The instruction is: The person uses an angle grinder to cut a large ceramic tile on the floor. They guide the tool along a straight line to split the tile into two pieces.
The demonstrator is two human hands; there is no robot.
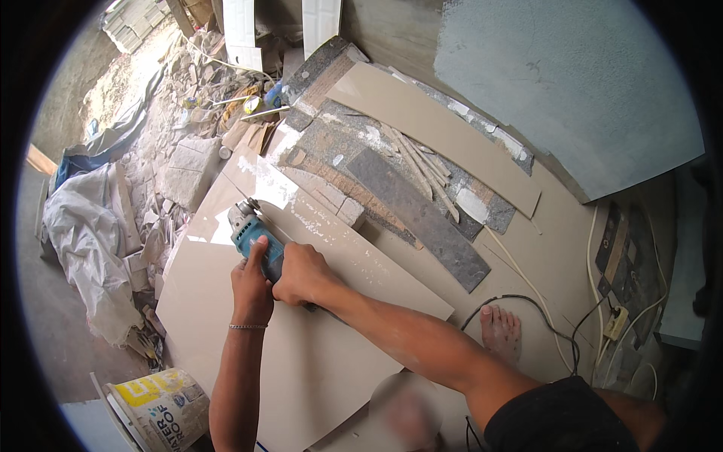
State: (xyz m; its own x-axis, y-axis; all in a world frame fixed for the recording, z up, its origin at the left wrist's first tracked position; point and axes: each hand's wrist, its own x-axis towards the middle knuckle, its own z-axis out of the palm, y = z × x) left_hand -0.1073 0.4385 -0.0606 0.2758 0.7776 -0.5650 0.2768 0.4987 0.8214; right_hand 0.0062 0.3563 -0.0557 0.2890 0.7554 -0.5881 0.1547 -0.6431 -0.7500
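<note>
Bucket [162,407], white with a yellow-and-blue label, below and left of the left hand [252,282], just off the tile's corner. White sack [86,241] crumpled well to the left of both hands. Angle grinder [254,235], teal body with grey head, clasped from behind by the left hand and gripped at the rear by the right hand [301,275], both fists clenched around it. Grinder pressed on the large beige tile [316,361] lying flat on the floor. Forearms stretched forward, converging at the tool. Dark stone strip [422,215] beyond the right hand. Black cable [527,301] beside a bare foot [501,331], right of the right forearm.
</note>
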